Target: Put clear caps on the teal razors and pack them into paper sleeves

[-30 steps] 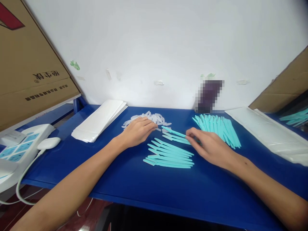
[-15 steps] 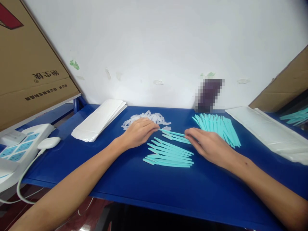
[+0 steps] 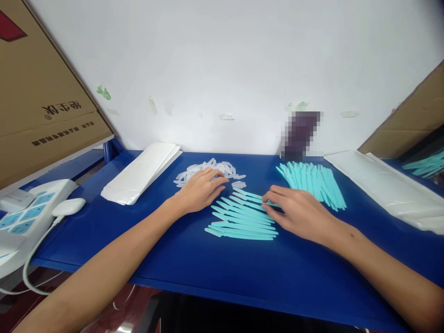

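Several teal eyebrow razors (image 3: 243,224) lie fanned in a loose row on the blue table, blade ends to the left. My left hand (image 3: 203,188) is in front of a pile of small translucent white blade caps (image 3: 227,167), its thumb and fingers apart with nothing between them. At the handle ends of the upper razors is my right hand (image 3: 294,206), fingers parted; it partly covers those handles. Behind that hand lies a thicker heap of teal razors (image 3: 314,182).
White paper sleeves (image 3: 144,171) lie at the back left, and a clear plastic bag (image 3: 378,192) at the right. A power strip (image 3: 41,208) with a plugged white adapter stands at the left edge. Cardboard boxes (image 3: 45,83) flank the table, with a white wall behind.
The razor held between both hands has been let go and lies at the top of the row. My left fingers have opened, and the right hand has shifted slightly down and left.
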Demonstrator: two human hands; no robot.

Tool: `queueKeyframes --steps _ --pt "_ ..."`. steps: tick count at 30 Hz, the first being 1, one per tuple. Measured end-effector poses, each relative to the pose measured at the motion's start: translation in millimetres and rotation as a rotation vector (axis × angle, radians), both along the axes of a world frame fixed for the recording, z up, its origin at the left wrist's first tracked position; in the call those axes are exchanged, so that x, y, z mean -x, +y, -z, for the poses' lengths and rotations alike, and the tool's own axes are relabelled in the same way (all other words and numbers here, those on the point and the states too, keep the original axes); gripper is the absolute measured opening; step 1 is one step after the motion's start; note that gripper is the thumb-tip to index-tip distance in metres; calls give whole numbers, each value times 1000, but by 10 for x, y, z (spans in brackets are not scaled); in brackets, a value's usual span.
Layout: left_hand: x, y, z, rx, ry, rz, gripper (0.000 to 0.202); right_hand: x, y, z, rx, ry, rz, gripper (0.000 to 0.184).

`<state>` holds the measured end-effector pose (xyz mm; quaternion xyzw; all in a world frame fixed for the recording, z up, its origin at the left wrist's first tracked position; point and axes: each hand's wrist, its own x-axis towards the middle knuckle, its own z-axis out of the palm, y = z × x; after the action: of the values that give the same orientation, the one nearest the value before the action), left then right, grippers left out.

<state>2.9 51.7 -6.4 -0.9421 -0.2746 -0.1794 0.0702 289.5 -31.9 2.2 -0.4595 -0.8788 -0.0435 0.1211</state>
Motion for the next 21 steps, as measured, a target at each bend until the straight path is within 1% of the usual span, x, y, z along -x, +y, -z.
queueKeyframes --steps 2,5,10,14,18,19,21 --pt "35 32 19 16 38 -58 35 13 -12 -7 43 7 -41 28" --pt "43 53 34 82 109 -60 48 43 -31 -10 126 5 -93 27" --pt "-68 82 5 132 173 -61 60 45 -35 16 226 66 -26 24" --pt "-142 92 0 125 218 -23 57 27 -22 23 292 122 15 15" --pt "-65 92 -29 97 238 -39 54 32 -19 4 329 129 0 12" --pt "-30 95 -46 86 243 -41 53 33 -19 -2 320 132 -16 11" --pt "33 103 -83 63 249 -35 47 28 -18 -15 240 160 -56 11"
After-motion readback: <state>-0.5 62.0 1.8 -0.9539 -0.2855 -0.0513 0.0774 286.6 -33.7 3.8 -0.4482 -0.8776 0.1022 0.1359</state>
